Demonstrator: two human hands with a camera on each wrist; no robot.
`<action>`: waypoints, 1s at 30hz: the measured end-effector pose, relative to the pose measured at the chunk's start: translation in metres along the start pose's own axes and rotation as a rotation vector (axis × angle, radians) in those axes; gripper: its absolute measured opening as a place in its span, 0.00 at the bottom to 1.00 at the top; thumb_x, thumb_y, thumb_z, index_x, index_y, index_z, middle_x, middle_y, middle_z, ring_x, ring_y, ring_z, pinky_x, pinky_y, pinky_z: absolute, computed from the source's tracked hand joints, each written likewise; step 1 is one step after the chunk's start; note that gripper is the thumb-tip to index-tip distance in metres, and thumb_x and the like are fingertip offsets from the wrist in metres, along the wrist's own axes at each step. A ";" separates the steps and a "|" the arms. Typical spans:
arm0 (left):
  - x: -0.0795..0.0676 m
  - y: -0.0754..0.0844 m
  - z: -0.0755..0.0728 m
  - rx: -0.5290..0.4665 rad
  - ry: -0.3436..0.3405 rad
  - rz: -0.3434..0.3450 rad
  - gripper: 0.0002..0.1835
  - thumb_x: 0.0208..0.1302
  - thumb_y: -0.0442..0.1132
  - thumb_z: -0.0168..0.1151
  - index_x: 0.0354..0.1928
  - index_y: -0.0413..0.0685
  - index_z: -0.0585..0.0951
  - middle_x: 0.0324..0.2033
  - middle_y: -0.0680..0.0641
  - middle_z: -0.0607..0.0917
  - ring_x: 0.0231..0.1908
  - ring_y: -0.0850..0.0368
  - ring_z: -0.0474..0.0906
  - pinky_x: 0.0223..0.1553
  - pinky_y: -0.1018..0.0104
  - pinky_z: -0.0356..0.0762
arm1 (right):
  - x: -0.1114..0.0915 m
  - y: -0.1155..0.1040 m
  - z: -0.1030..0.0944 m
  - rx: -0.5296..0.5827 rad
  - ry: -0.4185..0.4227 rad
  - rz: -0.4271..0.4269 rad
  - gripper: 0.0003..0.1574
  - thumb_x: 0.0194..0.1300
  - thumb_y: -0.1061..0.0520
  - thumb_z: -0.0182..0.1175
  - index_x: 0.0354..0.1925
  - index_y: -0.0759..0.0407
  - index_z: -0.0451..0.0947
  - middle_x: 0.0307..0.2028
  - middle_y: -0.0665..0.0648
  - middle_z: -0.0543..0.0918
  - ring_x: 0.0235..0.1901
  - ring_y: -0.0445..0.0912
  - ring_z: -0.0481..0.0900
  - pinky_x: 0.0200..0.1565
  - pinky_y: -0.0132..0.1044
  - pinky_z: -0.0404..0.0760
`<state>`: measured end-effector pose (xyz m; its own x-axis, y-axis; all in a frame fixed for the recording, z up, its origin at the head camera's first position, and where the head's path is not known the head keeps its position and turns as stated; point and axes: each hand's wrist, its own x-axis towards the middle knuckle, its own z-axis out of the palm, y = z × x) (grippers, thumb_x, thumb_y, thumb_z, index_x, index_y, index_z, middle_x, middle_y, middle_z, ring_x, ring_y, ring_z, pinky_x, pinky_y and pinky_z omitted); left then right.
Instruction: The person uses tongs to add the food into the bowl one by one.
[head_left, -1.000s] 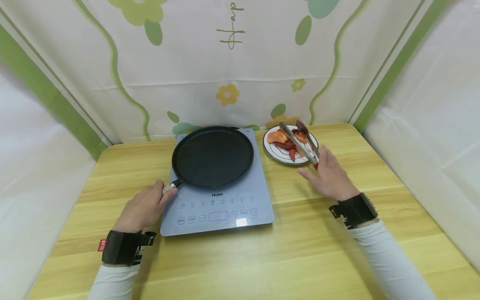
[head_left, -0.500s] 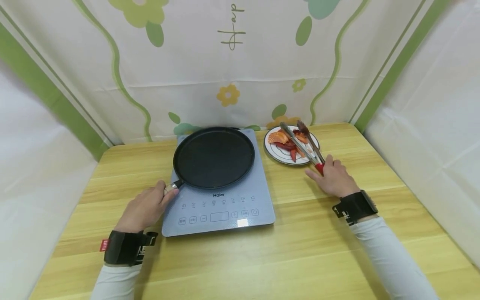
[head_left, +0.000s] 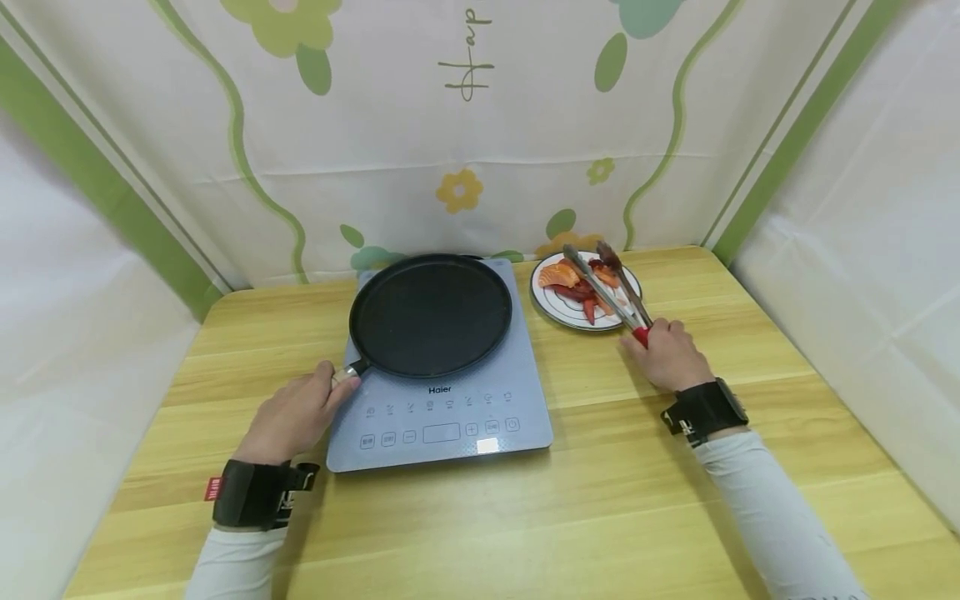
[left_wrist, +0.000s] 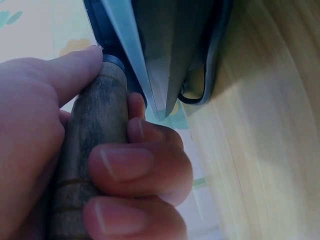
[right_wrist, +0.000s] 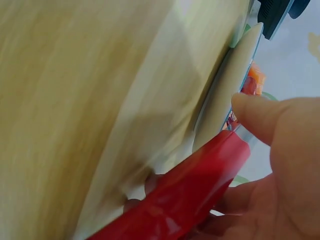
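In the head view my left hand point(head_left: 294, 417) grips the handle of a flat black pan point(head_left: 431, 315). The left wrist view shows fingers and thumb curled round that wooden handle point(left_wrist: 90, 130). My right hand point(head_left: 670, 357) is at the red grip of metal tongs point(head_left: 603, 293), whose arms are spread over a plate. Fingers pass under the red grip point(right_wrist: 195, 185) in the right wrist view, and the thumb lies along its upper side. On the white, dark-rimmed plate point(head_left: 551, 310) are an orange salmon piece point(head_left: 559, 275) and dark red pieces point(head_left: 576, 292).
The pan sits on a grey-blue induction cooktop point(head_left: 442, 454) with touch keys along its front. Plate and cooktop stand on a wooden table point(head_left: 600, 517). A white patterned curtain point(head_left: 420, 125) rises behind the table, with white walls at both sides.
My right hand, first spread above the tongs' grip, has drawn back toward me and closed its fingers on it. The tongs keep their place on the plate. My left hand stays on the pan handle.
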<state>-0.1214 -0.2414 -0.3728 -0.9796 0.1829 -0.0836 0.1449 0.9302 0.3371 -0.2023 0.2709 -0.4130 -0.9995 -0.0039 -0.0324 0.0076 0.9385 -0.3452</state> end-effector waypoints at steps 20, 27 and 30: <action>0.001 -0.002 0.003 0.008 0.019 0.004 0.23 0.74 0.60 0.40 0.41 0.45 0.66 0.22 0.48 0.67 0.22 0.54 0.67 0.20 0.61 0.62 | 0.009 0.006 0.004 0.079 0.030 -0.017 0.32 0.73 0.42 0.47 0.41 0.74 0.62 0.35 0.70 0.67 0.34 0.61 0.68 0.36 0.54 0.67; 0.001 -0.001 0.003 0.007 0.021 0.006 0.25 0.73 0.62 0.38 0.40 0.45 0.66 0.23 0.48 0.68 0.23 0.54 0.67 0.20 0.61 0.61 | 0.009 0.007 0.006 0.119 0.035 -0.033 0.30 0.74 0.43 0.46 0.40 0.73 0.63 0.34 0.68 0.68 0.34 0.59 0.68 0.37 0.53 0.67; 0.001 -0.001 0.003 0.005 0.020 0.004 0.25 0.73 0.62 0.39 0.40 0.44 0.66 0.23 0.48 0.67 0.23 0.54 0.66 0.20 0.61 0.61 | 0.009 0.008 0.006 0.127 0.039 -0.036 0.29 0.74 0.43 0.46 0.39 0.72 0.63 0.33 0.67 0.68 0.34 0.58 0.67 0.37 0.52 0.67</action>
<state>-0.1220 -0.2417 -0.3757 -0.9815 0.1807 -0.0634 0.1499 0.9310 0.3328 -0.2109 0.2765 -0.4218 -0.9996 -0.0213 0.0174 -0.0269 0.8865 -0.4619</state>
